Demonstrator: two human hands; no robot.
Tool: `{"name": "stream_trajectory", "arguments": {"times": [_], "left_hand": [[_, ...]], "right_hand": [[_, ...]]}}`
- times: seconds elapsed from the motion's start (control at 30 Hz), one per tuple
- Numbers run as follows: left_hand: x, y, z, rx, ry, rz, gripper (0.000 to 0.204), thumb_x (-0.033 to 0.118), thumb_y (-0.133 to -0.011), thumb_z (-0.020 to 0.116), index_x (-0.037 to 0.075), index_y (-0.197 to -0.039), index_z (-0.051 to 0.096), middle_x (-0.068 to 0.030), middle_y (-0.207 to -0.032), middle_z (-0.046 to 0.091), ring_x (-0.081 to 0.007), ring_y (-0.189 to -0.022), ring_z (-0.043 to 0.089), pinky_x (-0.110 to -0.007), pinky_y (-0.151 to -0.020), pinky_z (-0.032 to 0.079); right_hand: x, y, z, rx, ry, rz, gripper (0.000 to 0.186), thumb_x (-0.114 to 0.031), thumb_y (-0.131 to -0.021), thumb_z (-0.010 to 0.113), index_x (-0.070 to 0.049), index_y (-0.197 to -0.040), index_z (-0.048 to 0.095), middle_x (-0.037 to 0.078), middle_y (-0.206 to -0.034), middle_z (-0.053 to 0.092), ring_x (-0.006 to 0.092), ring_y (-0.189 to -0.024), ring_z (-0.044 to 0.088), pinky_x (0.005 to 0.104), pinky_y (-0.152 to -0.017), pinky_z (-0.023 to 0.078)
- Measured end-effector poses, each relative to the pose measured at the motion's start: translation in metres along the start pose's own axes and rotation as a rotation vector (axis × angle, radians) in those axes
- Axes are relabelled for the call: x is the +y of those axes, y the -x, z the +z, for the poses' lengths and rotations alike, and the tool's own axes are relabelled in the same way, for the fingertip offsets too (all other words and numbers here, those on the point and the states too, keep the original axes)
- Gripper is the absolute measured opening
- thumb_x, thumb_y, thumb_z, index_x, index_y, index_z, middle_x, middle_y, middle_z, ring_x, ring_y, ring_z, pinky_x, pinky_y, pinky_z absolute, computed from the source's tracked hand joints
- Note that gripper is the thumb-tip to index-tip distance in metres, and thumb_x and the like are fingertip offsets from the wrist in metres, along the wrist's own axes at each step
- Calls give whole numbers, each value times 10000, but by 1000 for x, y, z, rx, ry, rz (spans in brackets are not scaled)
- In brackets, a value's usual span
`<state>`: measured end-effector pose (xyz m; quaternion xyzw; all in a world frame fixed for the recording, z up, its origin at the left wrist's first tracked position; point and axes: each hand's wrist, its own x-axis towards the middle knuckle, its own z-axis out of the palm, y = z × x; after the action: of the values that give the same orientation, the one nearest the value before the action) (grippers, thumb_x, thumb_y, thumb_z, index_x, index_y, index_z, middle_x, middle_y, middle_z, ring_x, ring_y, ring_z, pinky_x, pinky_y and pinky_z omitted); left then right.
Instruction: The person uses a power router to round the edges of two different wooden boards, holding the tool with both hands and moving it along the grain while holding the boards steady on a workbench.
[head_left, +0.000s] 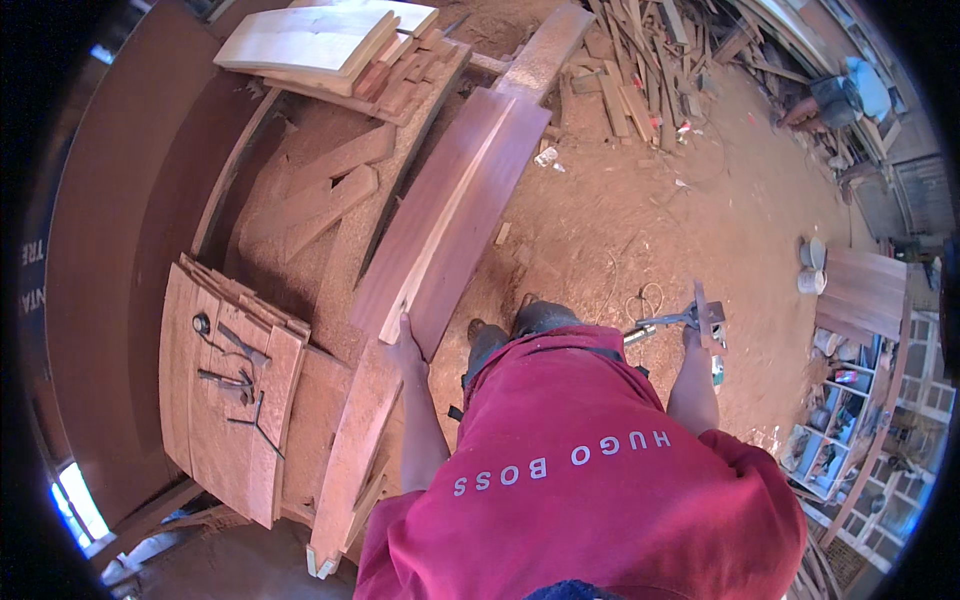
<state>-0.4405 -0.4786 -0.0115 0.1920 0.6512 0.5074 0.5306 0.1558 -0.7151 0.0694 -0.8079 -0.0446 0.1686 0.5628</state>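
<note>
My left hand (408,352) grips the near end of a long reddish-brown board (470,190) with a pale streak down it, lying along a wooden beam (355,440). My right hand (692,338) is closed on a metal tool (662,321), apparently a clamp, with a thin wooden strip (708,315) at its head; part of the tool is hidden behind my wrist and red shirt.
Stacked boards (225,400) with dark tools lie at left. More planks (310,50) sit at top left, offcuts (640,90) at top right. Another person (855,95) bends at far right. Buckets (812,270), a panel (860,295) and shelving (830,430) stand on the right.
</note>
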Motion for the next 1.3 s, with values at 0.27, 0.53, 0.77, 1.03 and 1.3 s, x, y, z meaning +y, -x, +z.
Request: {"name": "stream_trajectory", "arguments": {"times": [0.27, 0.53, 0.77, 1.03, 1.3], "left_hand": [[41, 16, 130, -102, -141, -34, 765, 319, -971, 740, -44, -1536, 374, -214, -1451, 562, -292, -1299, 570, -388, -1071, 486], [59, -19, 98, -2, -658, 245, 711, 384, -1060, 569, -77, -1551, 340, -309, -1489, 498, -367, -1336, 550, -415, -1105, 447], [63, -23, 65, -137, -719, 317, 591, 357, -1100, 473, -95, -1479, 443, -295, -1473, 510, -385, -1315, 548, -433, -1113, 429], [170, 24, 111, -282, -575, 754, 495, 308, -1103, 463, -76, -1408, 527, -242, -1437, 550, -373, -1315, 536, -430, -1129, 400], [329, 200, 148, -1392, -104, 1335, 656, 325, -899, 792, -11, -1411, 558, -217, -1472, 550, -405, -1416, 484, -498, -1163, 392]], "right_hand": [[-48, -20, -74, 62, -670, -47, 413, -370, -977, 628, 25, -1095, 643, -43, -702, 371, 92, -621, 385, 279, -822, 548], [-207, 63, -59, 161, -2059, 145, 753, -364, -789, 655, 71, -1377, 476, 161, -1078, 560, 314, -980, 554, 560, -1173, 380], [-192, 77, -124, 163, -1867, -255, 1034, -535, -676, 706, 45, -1477, 405, 256, -1460, 482, 459, -1333, 462, 653, -1182, 316], [-245, 167, -109, 625, -1117, -906, 924, -577, -708, 803, 52, -1331, 538, 252, -1241, 651, 391, -1125, 659, 529, -992, 549], [-253, 286, 96, 611, -370, -1241, 542, -267, -851, 799, 16, -1250, 568, 158, -1167, 678, 293, -1042, 681, 437, -911, 583]]}}
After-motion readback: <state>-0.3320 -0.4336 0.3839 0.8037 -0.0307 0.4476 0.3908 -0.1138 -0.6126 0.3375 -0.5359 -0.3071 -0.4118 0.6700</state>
